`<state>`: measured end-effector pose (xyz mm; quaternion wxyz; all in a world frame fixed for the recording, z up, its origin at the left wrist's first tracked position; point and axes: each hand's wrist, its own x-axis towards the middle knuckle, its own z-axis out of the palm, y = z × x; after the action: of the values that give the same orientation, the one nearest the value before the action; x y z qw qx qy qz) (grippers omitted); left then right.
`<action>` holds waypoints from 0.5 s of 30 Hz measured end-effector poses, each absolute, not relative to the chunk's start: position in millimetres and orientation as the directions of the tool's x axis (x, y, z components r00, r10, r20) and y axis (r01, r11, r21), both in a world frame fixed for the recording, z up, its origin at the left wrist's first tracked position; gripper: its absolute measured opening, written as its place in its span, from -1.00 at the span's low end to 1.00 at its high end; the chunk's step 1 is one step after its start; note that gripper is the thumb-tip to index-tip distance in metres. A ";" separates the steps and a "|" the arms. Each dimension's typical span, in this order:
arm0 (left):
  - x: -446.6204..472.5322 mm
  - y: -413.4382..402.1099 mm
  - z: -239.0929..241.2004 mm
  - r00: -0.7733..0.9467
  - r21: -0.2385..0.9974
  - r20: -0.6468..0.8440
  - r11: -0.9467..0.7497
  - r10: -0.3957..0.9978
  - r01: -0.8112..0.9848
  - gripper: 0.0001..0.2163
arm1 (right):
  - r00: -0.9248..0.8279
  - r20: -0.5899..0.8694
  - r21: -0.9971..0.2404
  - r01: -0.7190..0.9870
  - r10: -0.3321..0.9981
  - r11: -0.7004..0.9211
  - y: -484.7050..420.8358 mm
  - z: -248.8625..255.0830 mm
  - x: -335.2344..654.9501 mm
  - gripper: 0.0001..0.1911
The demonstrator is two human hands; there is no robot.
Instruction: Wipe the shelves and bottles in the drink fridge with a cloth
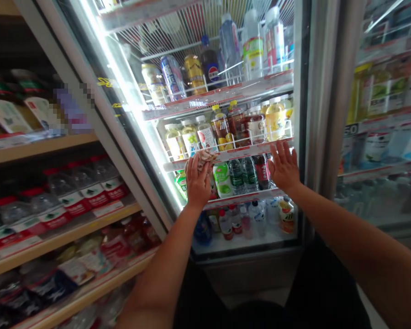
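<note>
A lit drinks fridge with a glass door (246,249) fills the middle of the view. My left hand (199,183) presses a crumpled, light patterned cloth (205,157) against the glass, at the height of the lower shelves. Most of the cloth is hidden under my fingers. To the right, my right hand (283,167) lies spread on or just off the glass near the door's right edge, with nothing in it. Behind the door, between my hands, stand a green-labelled bottle (222,178) and dark green bottles (249,173).
Wooden shelves (116,214) with red-capped bottles (39,198) run along the left. A metal door frame (332,114) separates this fridge from another stocked one on the right. Cans (193,73) and tall bottles (253,45) stand on the upper fridge shelf.
</note>
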<state>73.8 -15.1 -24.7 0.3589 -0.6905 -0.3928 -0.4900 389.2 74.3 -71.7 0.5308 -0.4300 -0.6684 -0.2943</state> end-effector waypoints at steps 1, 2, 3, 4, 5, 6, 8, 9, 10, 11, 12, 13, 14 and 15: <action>72.9 -15.0 -24.1 0.214 -0.108 0.957 -0.444 0.196 0.889 -0.59 | -0.067 0.963 -0.063 0.887 0.261 0.458 74.0 -72.1 389.2 -0.33; 72.2 -14.9 -23.6 0.218 -0.107 0.955 -0.454 0.200 0.885 -0.59 | -0.065 0.963 -0.066 0.885 0.262 0.461 73.8 -72.4 389.2 -0.33; 72.0 -15.0 -23.3 0.219 -0.105 0.954 -0.457 0.205 0.883 -0.60 | -0.063 0.962 -0.071 0.883 0.266 0.464 73.7 -72.7 389.1 -0.33; 72.1 -15.2 -23.3 0.218 -0.103 0.953 -0.454 0.209 0.885 -0.60 | -0.063 0.961 -0.074 0.880 0.270 0.468 73.7 -73.0 389.0 -0.33; 72.6 -15.6 -23.7 0.216 -0.102 0.953 -0.446 0.213 0.889 -0.59 | -0.061 0.961 -0.078 0.878 0.271 0.472 73.9 -73.3 388.8 -0.33; 73.4 -16.0 -24.4 0.214 -0.102 0.953 -0.438 0.216 0.893 -0.59 | -0.060 0.960 -0.080 0.877 0.273 0.473 74.1 -73.5 388.7 -0.33; 75.0 -16.9 -25.4 0.218 -0.105 0.951 -0.434 0.219 0.895 -0.58 | -0.053 0.961 -0.085 0.878 0.273 0.470 74.7 -74.1 388.5 -0.34; 75.6 -17.2 -25.3 0.221 -0.107 0.950 -0.437 0.219 0.893 -0.57 | -0.049 0.961 -0.087 0.880 0.272 0.467 75.1 -74.3 388.5 -0.34; 76.1 -17.4 -24.4 0.223 -0.108 0.950 -0.440 0.219 0.892 -0.58 | -0.048 0.961 -0.087 0.881 0.271 0.465 75.4 -74.6 388.6 -0.34; 76.4 -17.3 -22.8 0.224 -0.108 0.950 -0.442 0.218 0.890 -0.58 | -0.049 0.962 -0.084 0.882 0.268 0.464 75.7 -74.9 388.7 -0.34; 76.8 -16.9 -20.6 0.224 -0.109 0.950 -0.445 0.217 0.889 -0.59 | -0.054 0.962 -0.079 0.882 0.267 0.464 76.0 -75.2 388.9 -0.34; 77.3 -16.4 -18.1 0.223 -0.107 0.951 -0.448 0.215 0.887 -0.60 | -0.057 0.963 -0.075 0.882 0.265 0.465 76.2 -75.4 389.0 -0.34; 78.0 -15.8 -15.8 0.221 -0.104 0.952 -0.454 0.213 0.885 -0.61 | -0.060 0.963 -0.073 0.882 0.264 0.465 76.3 -75.7 389.1 -0.34; 79.0 -15.1 -13.9 0.217 -0.101 0.954 -0.459 0.207 0.882 -0.62 | -0.059 0.963 -0.073 0.882 0.262 0.466 76.3 -76.1 389.2 -0.34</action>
<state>79.0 -15.1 -13.9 0.3448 -0.6997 -0.3892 -0.4900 389.2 76.3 -76.1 0.5357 -0.4283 -0.6678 -0.2891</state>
